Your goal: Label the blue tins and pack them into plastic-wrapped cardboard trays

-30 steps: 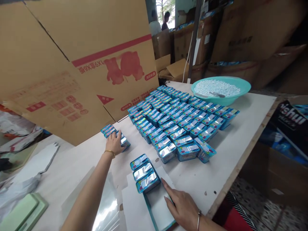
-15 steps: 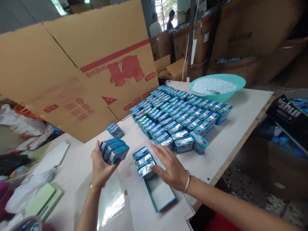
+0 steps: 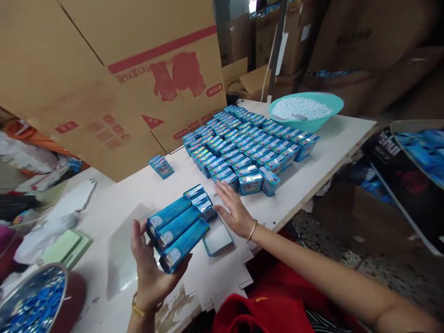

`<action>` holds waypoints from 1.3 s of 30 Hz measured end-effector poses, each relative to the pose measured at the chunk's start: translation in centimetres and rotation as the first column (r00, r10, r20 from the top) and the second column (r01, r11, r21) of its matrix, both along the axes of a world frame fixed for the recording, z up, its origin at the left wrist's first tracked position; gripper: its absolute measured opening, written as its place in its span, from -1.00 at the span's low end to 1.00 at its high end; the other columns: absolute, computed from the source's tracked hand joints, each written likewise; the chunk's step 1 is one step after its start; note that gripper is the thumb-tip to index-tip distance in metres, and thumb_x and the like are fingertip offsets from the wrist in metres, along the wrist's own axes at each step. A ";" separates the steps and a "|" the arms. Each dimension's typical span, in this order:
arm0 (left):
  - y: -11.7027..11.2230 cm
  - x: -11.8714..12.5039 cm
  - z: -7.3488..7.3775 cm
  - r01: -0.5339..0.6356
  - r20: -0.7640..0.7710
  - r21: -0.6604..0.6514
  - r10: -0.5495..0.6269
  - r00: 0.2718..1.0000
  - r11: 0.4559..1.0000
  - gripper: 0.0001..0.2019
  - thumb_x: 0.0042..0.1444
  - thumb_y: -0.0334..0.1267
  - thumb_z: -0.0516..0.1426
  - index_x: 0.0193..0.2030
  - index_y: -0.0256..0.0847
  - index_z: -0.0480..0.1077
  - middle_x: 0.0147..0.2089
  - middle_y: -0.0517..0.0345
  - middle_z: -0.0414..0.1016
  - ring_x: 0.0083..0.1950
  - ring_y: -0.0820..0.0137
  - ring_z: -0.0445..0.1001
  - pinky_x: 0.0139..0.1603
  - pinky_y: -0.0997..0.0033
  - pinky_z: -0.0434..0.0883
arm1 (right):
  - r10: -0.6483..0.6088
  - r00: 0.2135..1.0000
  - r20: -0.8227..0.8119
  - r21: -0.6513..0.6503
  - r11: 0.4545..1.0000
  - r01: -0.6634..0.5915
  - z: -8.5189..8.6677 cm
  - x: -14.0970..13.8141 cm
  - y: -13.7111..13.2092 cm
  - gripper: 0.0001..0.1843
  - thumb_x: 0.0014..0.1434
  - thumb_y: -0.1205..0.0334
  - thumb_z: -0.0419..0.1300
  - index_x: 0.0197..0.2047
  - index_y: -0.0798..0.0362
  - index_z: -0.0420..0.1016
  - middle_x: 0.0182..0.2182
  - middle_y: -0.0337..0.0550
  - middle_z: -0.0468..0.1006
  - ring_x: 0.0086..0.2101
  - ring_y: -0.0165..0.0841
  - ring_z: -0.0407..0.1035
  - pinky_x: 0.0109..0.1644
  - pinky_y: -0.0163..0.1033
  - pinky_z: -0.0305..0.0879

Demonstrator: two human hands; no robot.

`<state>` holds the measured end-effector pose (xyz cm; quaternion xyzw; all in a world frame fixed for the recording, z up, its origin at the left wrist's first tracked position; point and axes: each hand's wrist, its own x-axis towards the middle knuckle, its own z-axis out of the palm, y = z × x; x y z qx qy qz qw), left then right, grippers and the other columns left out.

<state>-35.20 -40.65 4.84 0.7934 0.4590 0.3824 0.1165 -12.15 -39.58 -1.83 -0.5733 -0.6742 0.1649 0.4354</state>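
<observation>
My left hand (image 3: 152, 277) grips three blue boxes (image 3: 180, 226) side by side, raised over the table and tilted, their long faces toward me. Just beyond them, three more small blue boxes (image 3: 201, 202) stand at the far end of a shallow open tray (image 3: 218, 238) with a pale inside. My right hand (image 3: 236, 212) rests beside those three, fingers spread and thumb near their right side; whether it touches them I cannot tell. Past my right fingers a large block of similar blue boxes (image 3: 239, 143) stands in rows. A small separate group of boxes (image 3: 161, 166) sits to the left.
A tall cardboard sheet (image 3: 138, 106) stands at the back left. A turquoise basin (image 3: 312, 122) of white pieces sits at the far right corner. At left are a light green case (image 3: 65, 247) and a bowl (image 3: 65, 296) of blue wrapped pieces. The table edge (image 3: 326, 180) runs along the right.
My left hand has brought its three boxes nearer and tipped them so their long faces show. My right hand stays beside the boxes in the tray. The view has tilted downward.
</observation>
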 end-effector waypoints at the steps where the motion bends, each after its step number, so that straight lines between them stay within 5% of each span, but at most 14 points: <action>1: -0.5 0.3 -0.5 0.031 0.040 -0.045 -0.029 0.999 0.999 0.16 -0.16 0.05 0.27 0.39 0.00 -0.48 0.35 -0.19 -0.11 0.23 0.02 0.26 0.03 0.01 0.45 | -0.063 0.996 -0.062 -0.063 0.996 0.059 -1.8 0.5 -0.4 -0.27 0.34 -0.16 -0.25 0.39 0.16 -0.11 0.37 0.03 -0.10 0.35 -0.20 -0.33 0.37 0.03 -0.19; 4: -1.1 1.1 -2.6 0.120 0.105 -0.138 -0.106 0.989 0.983 0.11 -0.15 -0.02 0.28 0.39 0.05 -0.41 0.37 -0.16 -0.16 0.20 0.02 0.30 0.04 0.00 0.44 | 0.002 0.998 -0.060 -0.188 0.982 -0.013 -6.4 0.4 -1.6 -0.35 0.36 0.00 -0.22 0.40 0.14 -0.16 0.36 -0.01 -0.08 0.35 -0.18 -0.38 0.36 0.12 -0.21; 7: -0.4 1.5 -4.6 0.190 0.022 -0.125 -0.189 0.982 0.974 0.01 -0.13 -0.08 0.28 0.37 0.06 -0.26 0.35 -0.09 -0.10 0.27 0.01 0.20 0.14 -0.02 0.37 | 0.130 0.991 0.026 -0.258 0.959 -0.119 -8.4 -0.5 -2.4 -0.43 0.36 0.16 -0.20 0.39 0.07 -0.09 0.34 -0.07 0.01 0.35 -0.16 -0.35 0.34 0.21 -0.26; 11: 1.1 1.7 -4.8 0.257 -0.224 -0.082 -0.269 0.936 0.963 -0.09 -0.09 -0.13 0.27 0.36 -0.03 -0.10 0.24 -0.10 0.08 0.29 0.02 0.13 0.23 -0.08 0.24 | 0.169 0.984 0.049 -0.277 0.949 -0.149 -8.1 -0.4 -2.7 -0.44 0.35 0.21 -0.18 0.39 0.03 -0.08 0.31 -0.09 0.10 0.34 -0.18 -0.25 0.34 0.20 -0.21; 21: 2.5 5.9 -1.4 0.167 -0.679 -0.227 -0.279 0.679 0.959 -0.09 -0.19 -0.12 0.28 0.35 -0.05 0.04 0.26 -0.14 0.11 0.25 -0.04 0.14 0.16 -0.07 0.30 | 0.285 0.957 0.046 -0.260 0.929 -0.264 -8.1 1.6 -3.1 -0.45 0.36 0.16 -0.18 0.38 0.00 -0.05 0.34 -0.13 0.04 0.34 -0.18 -0.25 0.36 0.15 -0.29; 25: 2.3 7.4 -2.0 0.158 -0.779 -0.175 -0.235 0.582 0.972 -0.13 -0.18 -0.18 0.25 0.33 -0.12 0.06 0.41 -0.13 -0.06 0.41 -0.15 -0.16 0.29 -0.27 0.00 | 0.285 0.953 0.102 -0.239 0.937 -0.255 -8.0 1.8 -3.4 -0.46 0.36 0.16 -0.18 0.37 0.05 0.01 0.34 -0.11 0.04 0.34 -0.19 -0.26 0.36 0.13 -0.28; 28: 1.3 8.3 -3.3 0.167 -0.796 -0.202 -0.261 0.545 0.965 -0.09 -0.12 -0.28 0.18 0.38 -0.34 -0.10 0.44 -0.24 -0.16 0.44 -0.07 -0.25 0.36 -0.15 -0.11 | 0.263 0.957 0.124 -0.218 0.948 -0.232 -8.4 1.4 -3.6 -0.40 0.35 0.18 -0.18 0.40 0.12 -0.15 0.34 -0.08 0.02 0.34 -0.18 -0.27 0.36 0.14 -0.29; 32: 0.0 9.8 -4.4 0.103 -0.796 -0.193 -0.217 0.566 0.976 -0.02 -0.16 -0.29 0.22 0.39 -0.42 -0.16 0.43 -0.38 -0.26 0.44 -0.13 -0.34 0.36 -0.20 -0.27 | 0.212 0.973 0.089 -0.161 0.967 -0.196 -9.4 0.8 -3.8 -0.39 0.34 0.23 -0.20 0.42 0.06 -0.24 0.33 -0.09 0.07 0.33 -0.18 -0.23 0.35 0.19 -0.24; 34: 0.3 9.5 -4.2 0.166 -0.745 -0.240 -0.291 0.600 0.956 -0.02 -0.11 -0.16 0.24 0.40 -0.33 -0.17 0.44 -0.34 -0.24 0.44 -0.12 -0.34 0.34 -0.24 -0.28 | 0.188 0.982 0.029 -0.114 0.977 -0.183 -9.9 0.7 -4.0 -0.39 0.35 0.19 -0.20 0.42 0.02 -0.25 0.32 -0.06 0.09 0.33 -0.18 -0.17 0.34 0.20 -0.18; 37: 2.6 6.2 -3.8 0.252 -0.568 -0.270 -0.365 0.738 0.929 -0.20 0.07 0.05 0.12 0.38 -0.16 -0.11 0.42 -0.19 -0.09 0.44 0.04 -0.18 0.35 -0.11 -0.11 | 0.106 0.990 -0.096 -0.063 0.992 -0.113 -10.0 0.9 -4.6 -0.37 0.36 0.08 -0.14 0.41 0.00 -0.22 0.32 -0.02 0.06 0.32 -0.18 -0.13 0.33 0.14 -0.05; 39: 5.1 2.1 -4.2 0.091 -0.440 -0.193 -0.169 0.882 0.977 -0.43 0.20 0.04 -0.01 0.29 -0.13 0.07 0.34 -0.12 0.12 0.37 0.16 0.06 0.31 0.05 0.07 | 0.029 0.987 -0.156 -0.045 0.998 -0.036 -9.8 1.4 -5.2 -0.39 0.34 0.05 -0.08 0.40 -0.03 -0.11 0.31 -0.03 0.11 0.31 -0.18 -0.11 0.32 0.10 0.01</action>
